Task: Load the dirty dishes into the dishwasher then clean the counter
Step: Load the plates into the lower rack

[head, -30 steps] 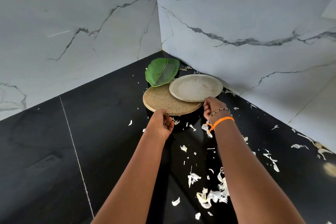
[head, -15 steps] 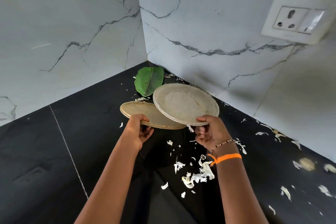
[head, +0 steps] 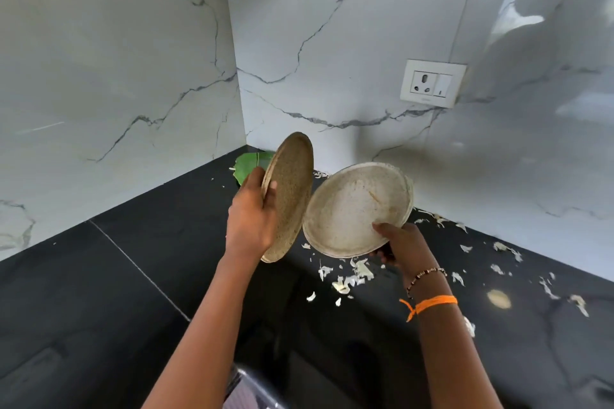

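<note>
Plates fill both of your hands, raised above the black tabletop (head: 99, 292) in a corner of white marble walls (head: 99, 60). Your left hand (head: 252, 219) grips the brown plate (head: 292, 196) by its edge, tilted nearly upright, thumb across its face. Your right hand (head: 398, 246) grips the white plate (head: 355, 209) at its lower rim, its soiled face turned toward you. The two plates sit just beside each other. A green leaf (head: 247, 166) lies in the corner behind the brown plate. Pale scraps (head: 352, 276) litter the tabletop beneath. A socket (head: 432, 83) sits on the right wall.
</note>
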A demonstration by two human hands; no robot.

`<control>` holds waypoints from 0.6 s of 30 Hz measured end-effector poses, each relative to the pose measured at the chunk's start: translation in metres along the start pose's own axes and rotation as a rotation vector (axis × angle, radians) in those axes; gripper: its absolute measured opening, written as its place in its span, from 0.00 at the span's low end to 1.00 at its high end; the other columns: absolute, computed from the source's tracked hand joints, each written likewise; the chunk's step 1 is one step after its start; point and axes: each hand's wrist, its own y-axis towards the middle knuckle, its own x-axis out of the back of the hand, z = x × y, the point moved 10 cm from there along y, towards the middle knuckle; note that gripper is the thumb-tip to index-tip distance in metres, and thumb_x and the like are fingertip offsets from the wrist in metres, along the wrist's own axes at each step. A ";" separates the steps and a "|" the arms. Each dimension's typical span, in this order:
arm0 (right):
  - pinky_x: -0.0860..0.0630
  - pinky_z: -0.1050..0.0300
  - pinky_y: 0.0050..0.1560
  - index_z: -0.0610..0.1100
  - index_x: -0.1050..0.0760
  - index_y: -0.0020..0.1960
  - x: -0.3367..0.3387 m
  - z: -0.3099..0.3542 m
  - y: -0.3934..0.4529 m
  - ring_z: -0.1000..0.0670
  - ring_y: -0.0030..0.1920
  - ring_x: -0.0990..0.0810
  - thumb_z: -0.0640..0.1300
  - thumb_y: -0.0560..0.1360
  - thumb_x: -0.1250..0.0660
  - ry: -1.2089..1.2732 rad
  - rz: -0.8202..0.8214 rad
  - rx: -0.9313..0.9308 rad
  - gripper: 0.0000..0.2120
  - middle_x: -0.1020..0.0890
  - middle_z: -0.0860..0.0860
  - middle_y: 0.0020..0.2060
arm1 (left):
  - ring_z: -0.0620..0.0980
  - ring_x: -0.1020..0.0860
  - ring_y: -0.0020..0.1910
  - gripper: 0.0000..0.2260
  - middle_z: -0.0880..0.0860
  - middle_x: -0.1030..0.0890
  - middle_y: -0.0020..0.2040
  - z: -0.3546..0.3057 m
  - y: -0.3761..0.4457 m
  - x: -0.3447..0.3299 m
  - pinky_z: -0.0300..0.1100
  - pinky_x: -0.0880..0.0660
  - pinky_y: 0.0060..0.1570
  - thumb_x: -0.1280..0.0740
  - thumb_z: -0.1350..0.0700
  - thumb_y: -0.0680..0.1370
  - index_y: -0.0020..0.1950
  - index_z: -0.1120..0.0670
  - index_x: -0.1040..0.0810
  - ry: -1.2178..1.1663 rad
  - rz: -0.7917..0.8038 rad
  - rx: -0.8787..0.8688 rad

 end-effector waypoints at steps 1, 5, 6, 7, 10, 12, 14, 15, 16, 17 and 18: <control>0.34 0.63 0.23 0.38 0.29 0.40 0.001 0.001 -0.010 0.54 0.19 0.29 0.40 0.76 0.37 -0.053 -0.031 0.030 0.07 0.26 0.46 0.23 | 0.53 0.28 0.33 0.07 0.50 0.28 0.37 -0.006 -0.004 0.004 0.43 0.33 0.35 0.43 0.54 0.81 0.52 0.57 0.30 -0.018 0.022 -0.031; 0.29 0.54 0.36 0.39 0.25 0.42 -0.002 0.000 -0.066 0.48 0.28 0.26 0.42 0.74 0.36 -0.223 -0.147 0.121 0.06 0.24 0.47 0.29 | 0.50 0.31 0.34 0.04 0.49 0.30 0.39 -0.030 -0.036 0.023 0.42 0.35 0.37 0.44 0.55 0.81 0.51 0.54 0.31 -0.053 0.145 -0.155; 0.29 0.54 0.38 0.39 0.24 0.43 -0.001 -0.001 -0.080 0.46 0.31 0.24 0.43 0.74 0.36 -0.249 -0.177 0.133 0.07 0.23 0.46 0.31 | 0.49 0.32 0.34 0.02 0.49 0.30 0.39 -0.034 -0.044 0.029 0.42 0.35 0.37 0.44 0.56 0.81 0.51 0.52 0.32 -0.062 0.156 -0.169; 0.29 0.55 0.39 0.39 0.24 0.44 0.000 -0.003 -0.098 0.45 0.34 0.22 0.44 0.74 0.36 -0.281 -0.217 0.140 0.08 0.21 0.45 0.33 | 0.48 0.32 0.33 0.02 0.48 0.30 0.38 -0.036 -0.053 0.037 0.42 0.36 0.36 0.44 0.56 0.81 0.50 0.51 0.33 -0.080 0.161 -0.178; 0.27 0.54 0.42 0.40 0.24 0.45 0.000 -0.007 -0.151 0.43 0.42 0.21 0.45 0.74 0.37 -0.326 -0.297 0.174 0.08 0.20 0.45 0.39 | 0.45 0.32 0.31 0.03 0.48 0.30 0.35 -0.045 -0.080 0.056 0.41 0.38 0.30 0.44 0.57 0.81 0.48 0.51 0.36 -0.128 0.205 -0.229; 0.26 0.52 0.44 0.42 0.25 0.44 0.003 -0.014 -0.182 0.44 0.44 0.22 0.46 0.74 0.36 -0.345 -0.348 0.175 0.07 0.20 0.46 0.41 | 0.45 0.32 0.31 0.03 0.47 0.31 0.35 -0.052 -0.097 0.062 0.40 0.39 0.29 0.44 0.57 0.81 0.47 0.51 0.37 -0.141 0.238 -0.263; 0.27 0.52 0.45 0.43 0.25 0.45 0.009 -0.018 -0.212 0.44 0.45 0.23 0.47 0.75 0.37 -0.417 -0.420 0.179 0.08 0.21 0.48 0.40 | 0.45 0.33 0.30 0.03 0.46 0.32 0.33 -0.057 -0.114 0.069 0.40 0.40 0.29 0.44 0.56 0.81 0.48 0.52 0.36 -0.187 0.264 -0.270; 0.27 0.52 0.46 0.43 0.24 0.46 0.012 -0.020 -0.226 0.44 0.46 0.23 0.47 0.75 0.37 -0.430 -0.443 0.181 0.08 0.23 0.50 0.40 | 0.46 0.33 0.30 0.03 0.46 0.32 0.33 -0.061 -0.122 0.070 0.40 0.40 0.29 0.45 0.55 0.81 0.48 0.53 0.36 -0.214 0.281 -0.278; 0.26 0.51 0.47 0.43 0.25 0.46 0.013 -0.022 -0.238 0.45 0.45 0.24 0.47 0.75 0.37 -0.432 -0.451 0.184 0.07 0.24 0.51 0.39 | 0.47 0.33 0.31 0.04 0.46 0.33 0.34 -0.064 -0.128 0.071 0.41 0.40 0.30 0.45 0.55 0.81 0.48 0.53 0.36 -0.228 0.297 -0.285; 0.25 0.50 0.46 0.44 0.25 0.47 0.016 -0.026 -0.250 0.46 0.45 0.23 0.47 0.76 0.38 -0.433 -0.461 0.186 0.07 0.25 0.52 0.38 | 0.47 0.32 0.32 0.04 0.47 0.32 0.35 -0.069 -0.137 0.070 0.41 0.39 0.31 0.45 0.54 0.81 0.48 0.53 0.37 -0.230 0.317 -0.291; 0.24 0.50 0.46 0.44 0.25 0.47 0.018 -0.028 -0.262 0.46 0.44 0.23 0.47 0.77 0.38 -0.435 -0.467 0.196 0.07 0.24 0.52 0.39 | 0.46 0.32 0.32 0.05 0.48 0.31 0.36 -0.073 -0.145 0.069 0.41 0.39 0.32 0.45 0.54 0.81 0.48 0.53 0.36 -0.226 0.334 -0.295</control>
